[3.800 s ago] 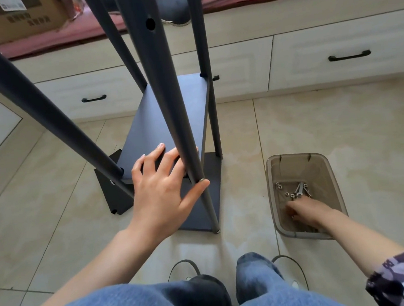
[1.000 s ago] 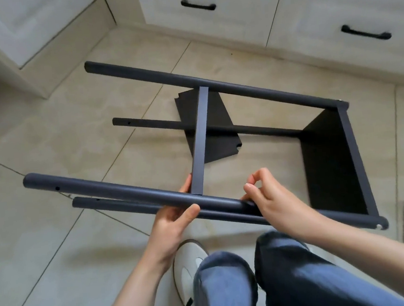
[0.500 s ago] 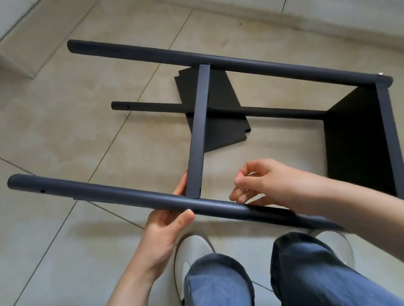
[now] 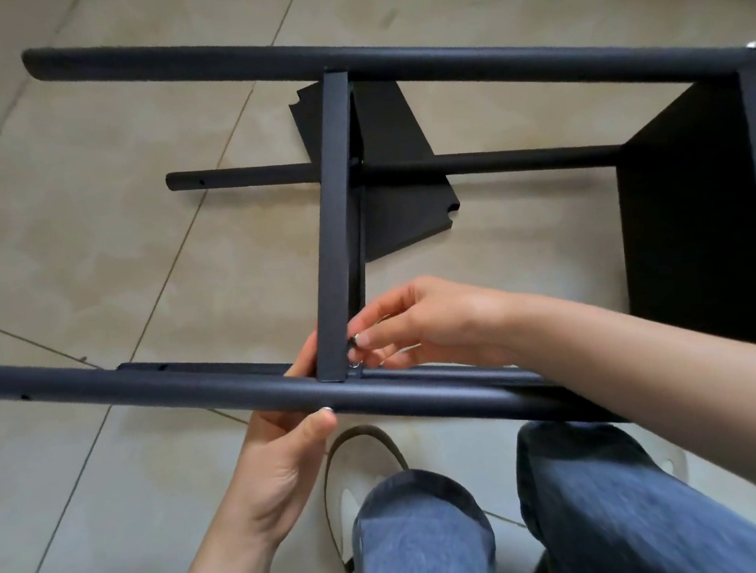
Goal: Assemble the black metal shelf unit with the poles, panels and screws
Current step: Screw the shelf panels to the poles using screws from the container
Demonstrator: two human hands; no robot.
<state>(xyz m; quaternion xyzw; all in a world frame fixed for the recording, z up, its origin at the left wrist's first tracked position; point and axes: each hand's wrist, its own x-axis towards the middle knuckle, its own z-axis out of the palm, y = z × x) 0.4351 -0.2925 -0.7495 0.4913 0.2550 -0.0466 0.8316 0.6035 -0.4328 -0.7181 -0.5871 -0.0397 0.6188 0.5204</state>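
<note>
Black metal shelf unit (image 4: 700, 230) is lying on its side on the beige tiled floor (image 4: 89, 247), poles running left to right. Left hand (image 4: 285, 454) is gripping the nearest round black metal pole (image 4: 170, 389) from below, thumb lying over the front of it, just beside the joint with the narrow black middle panel (image 4: 336, 226), seen edge-on. Right hand (image 4: 420, 323) is pinching a small silver screw (image 4: 357, 337) at that panel's right face, near the pole. A loose flat black panel (image 4: 399, 184) is lying on the floor beneath the frame. Knees in blue jeans (image 4: 416, 539) and a white shoe (image 4: 345, 504) are showing at the bottom.
</note>
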